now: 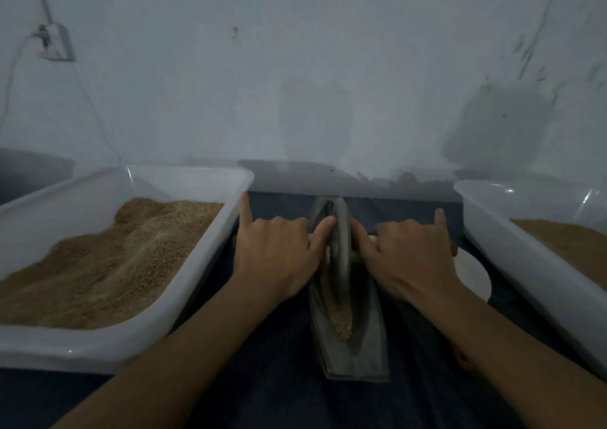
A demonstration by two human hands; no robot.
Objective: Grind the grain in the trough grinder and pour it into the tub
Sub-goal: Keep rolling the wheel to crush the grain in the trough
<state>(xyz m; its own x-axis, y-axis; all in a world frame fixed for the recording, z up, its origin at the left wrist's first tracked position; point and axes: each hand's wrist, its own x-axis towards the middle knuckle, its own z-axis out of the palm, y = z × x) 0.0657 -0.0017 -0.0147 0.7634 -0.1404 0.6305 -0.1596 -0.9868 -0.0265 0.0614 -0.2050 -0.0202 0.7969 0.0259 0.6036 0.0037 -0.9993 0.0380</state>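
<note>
From the head view, a boat-shaped trough grinder (345, 340) is seen lying on a dark cloth (279, 379) between two white tubs, its long axis running straight away from the person toward the wall. A grinding wheel (340, 241) stands upright in the trough, across that axis, with a handle sticking out to either side. The left hand (279, 257) is curled round the left handle, thumb laid toward the wheel and little finger lifted; the right hand (407, 257) is curled round the right handle in the same manner. Both hands are equally near the wheel. A little grain (343, 320) is seen in the near end of the trough, toward the person from the wheel, so the coming stroke is judged to be a pull along the long axis. The left tub (184, 297), just beside the grinder, holds a heap of brown meal; the right tub (512, 257) also holds some. A pale disc (473, 274) lies under the right tub's edge.
</note>
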